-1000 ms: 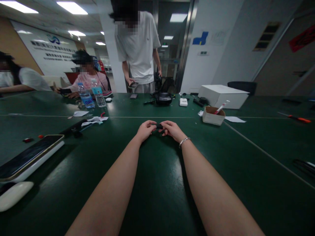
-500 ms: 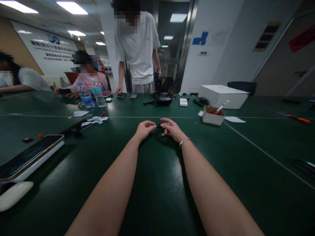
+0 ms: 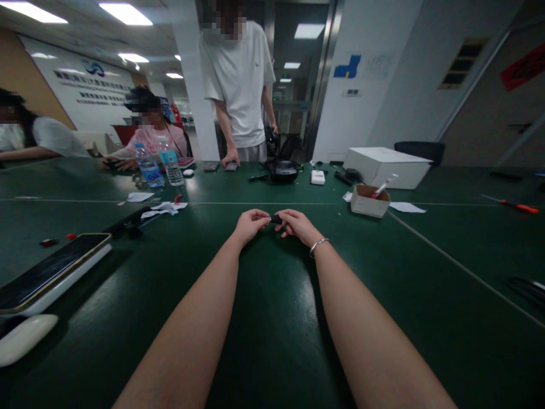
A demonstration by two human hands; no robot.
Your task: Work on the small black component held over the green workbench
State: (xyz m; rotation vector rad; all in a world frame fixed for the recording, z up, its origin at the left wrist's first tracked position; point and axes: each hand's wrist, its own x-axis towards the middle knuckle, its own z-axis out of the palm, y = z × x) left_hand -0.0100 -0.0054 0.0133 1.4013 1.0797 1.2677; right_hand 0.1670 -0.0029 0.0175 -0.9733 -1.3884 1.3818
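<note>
A small black object (image 3: 276, 219), too small for me to tell its kind, is between my two hands above the green table (image 3: 272, 318). My left hand (image 3: 252, 222) pinches its left end between thumb and fingertips; a light tip shows there. From the other side, my right hand (image 3: 298, 225) has thumb and index finger closed on its right end, with the remaining fingers loosely curled below. A silver bangle (image 3: 319, 245) circles my right wrist.
Left are a phone on a white box (image 3: 55, 270), a white mouse (image 3: 28, 339), paper scraps (image 3: 164, 209) and water bottles (image 3: 170, 162). Right are a small carton (image 3: 369, 201), a white box (image 3: 387, 166) and a screwdriver (image 3: 513, 204). A person (image 3: 238, 85) stands across the table.
My right index finger has come down from a raised position onto the black object. My left hand stays put. The standing person's hand has moved right, from one phone-like item to another.
</note>
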